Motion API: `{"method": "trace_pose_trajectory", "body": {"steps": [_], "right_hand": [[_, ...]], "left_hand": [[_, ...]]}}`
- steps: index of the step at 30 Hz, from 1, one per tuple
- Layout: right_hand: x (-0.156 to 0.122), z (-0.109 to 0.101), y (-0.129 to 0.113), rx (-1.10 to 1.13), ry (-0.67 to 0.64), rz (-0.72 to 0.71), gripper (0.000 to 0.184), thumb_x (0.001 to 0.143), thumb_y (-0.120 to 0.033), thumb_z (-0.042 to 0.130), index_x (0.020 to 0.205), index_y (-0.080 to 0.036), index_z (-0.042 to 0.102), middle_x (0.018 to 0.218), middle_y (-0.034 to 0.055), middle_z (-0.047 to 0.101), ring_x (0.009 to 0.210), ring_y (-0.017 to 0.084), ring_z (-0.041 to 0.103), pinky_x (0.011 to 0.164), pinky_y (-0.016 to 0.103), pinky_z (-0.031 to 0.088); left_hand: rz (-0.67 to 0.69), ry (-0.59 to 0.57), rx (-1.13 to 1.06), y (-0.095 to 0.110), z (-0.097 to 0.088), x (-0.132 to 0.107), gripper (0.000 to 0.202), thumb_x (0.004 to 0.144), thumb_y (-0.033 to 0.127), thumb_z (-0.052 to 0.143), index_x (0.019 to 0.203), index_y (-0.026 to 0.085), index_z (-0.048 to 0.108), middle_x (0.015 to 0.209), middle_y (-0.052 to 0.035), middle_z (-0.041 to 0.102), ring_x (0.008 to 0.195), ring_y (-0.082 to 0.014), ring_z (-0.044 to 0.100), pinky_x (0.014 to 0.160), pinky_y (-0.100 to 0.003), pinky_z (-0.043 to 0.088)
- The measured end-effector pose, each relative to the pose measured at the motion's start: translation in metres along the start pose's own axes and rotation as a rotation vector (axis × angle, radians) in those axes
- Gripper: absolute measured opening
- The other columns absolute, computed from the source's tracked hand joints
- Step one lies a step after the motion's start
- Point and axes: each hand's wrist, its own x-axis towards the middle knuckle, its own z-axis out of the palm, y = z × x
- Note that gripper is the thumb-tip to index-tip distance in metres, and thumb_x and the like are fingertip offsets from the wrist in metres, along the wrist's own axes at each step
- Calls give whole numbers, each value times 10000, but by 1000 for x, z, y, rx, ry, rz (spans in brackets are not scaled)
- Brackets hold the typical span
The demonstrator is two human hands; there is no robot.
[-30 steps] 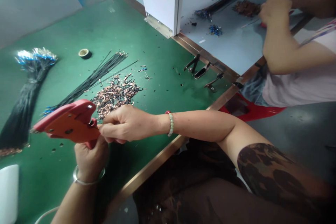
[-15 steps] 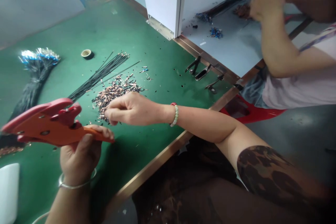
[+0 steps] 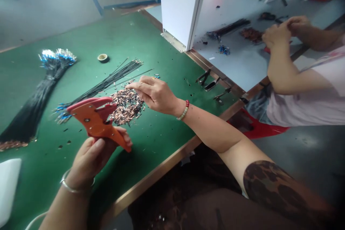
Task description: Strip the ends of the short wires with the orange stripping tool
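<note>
In the head view, the person's right hand (image 3: 155, 95) has moved further out and is now reaching over the heap of copper-ended wire offcuts (image 3: 126, 107), its fingers loosely extended rather than clenched; whether they are pinching a small piece, I cannot tell. The left hand (image 3: 91, 160) is grasping the orange ratchet cutter (image 3: 93, 120) by its handle and is holding it just beside the heap, above the blue-tipped end of a bunch of black wires (image 3: 113, 77). Further left, a thick black wire bundle (image 3: 35, 107) is lying on the green bench mat (image 3: 81, 36), with a small roll of tape (image 3: 102, 58) resting near its silvery ends. Past the bench's metal edge, three metal clips (image 3: 211, 84) are lying close together, while a co-worker's hands (image 3: 276, 36) are working together above a light blue bench (image 3: 242, 75), closing around something hidden from view near a smaller heap of wire pieces (image 3: 252, 35).
</note>
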Motion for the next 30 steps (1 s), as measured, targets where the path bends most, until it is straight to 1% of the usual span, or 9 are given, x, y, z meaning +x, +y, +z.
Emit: {"method": "trace_pose_trajectory", "body": {"steps": [2,4,6,8,12,17,21,23,30], "right_hand": [[1,-2,1,64,81,1,307,1143,-187,400,1267,-112,671,1116,105,703,980,151,639,928,330,544],[1,-4,0,108,150,13,291,1142,-218,422,1214,-106,681,1074,99,723,956,144,652,913,317,555],[1,-5,-2,123,168,28,267,1130,-234,462,1183,-117,696,1030,88,739,921,137,661,892,307,562],[0,-4,-4,121,133,40,240,1113,-232,499,1170,-132,709,1021,81,753,914,135,673,891,305,565],[-2,1,-7,101,64,29,225,1084,-239,549,1139,-132,739,1032,92,774,950,140,699,910,301,563],[-4,6,-10,85,32,3,268,1086,-283,544,1090,-139,770,995,87,799,932,139,719,897,289,555],[-5,8,-12,35,-34,-26,285,1089,-312,539,1050,-150,769,947,88,795,865,147,708,835,297,535],[-5,7,-13,10,-35,-37,301,1092,-317,524,1026,-152,766,904,79,783,823,144,690,799,292,515],[-3,5,-15,-24,-19,-24,292,1056,-278,513,935,-163,753,802,45,737,746,137,631,744,280,469]], "left_hand": [[43,-52,90,-2,2,3,536,866,477,809,1212,74,737,1001,-200,768,868,-326,737,819,-450,639],[84,-83,164,-3,4,5,531,906,522,753,1223,96,737,972,-180,763,825,-304,738,779,-431,648],[92,-80,192,-4,6,6,494,927,528,723,1207,122,746,953,-164,762,811,-296,742,761,-425,653],[80,-43,216,-5,6,7,476,924,541,715,1171,136,757,933,-159,763,805,-302,743,755,-437,657],[66,46,258,-8,6,8,507,860,600,756,1112,162,780,884,-161,756,767,-319,732,737,-490,666],[63,17,218,-11,6,8,498,861,560,773,1135,144,780,916,-178,762,787,-317,742,738,-459,661],[63,8,226,-12,6,7,471,890,519,760,1161,133,764,940,-171,769,834,-297,747,776,-412,655],[69,0,233,-11,7,7,455,908,507,744,1167,133,762,941,-172,774,840,-294,751,780,-404,654],[114,39,279,-6,18,7,427,904,513,749,1070,121,786,930,-168,774,775,-277,741,765,-406,653]]}}
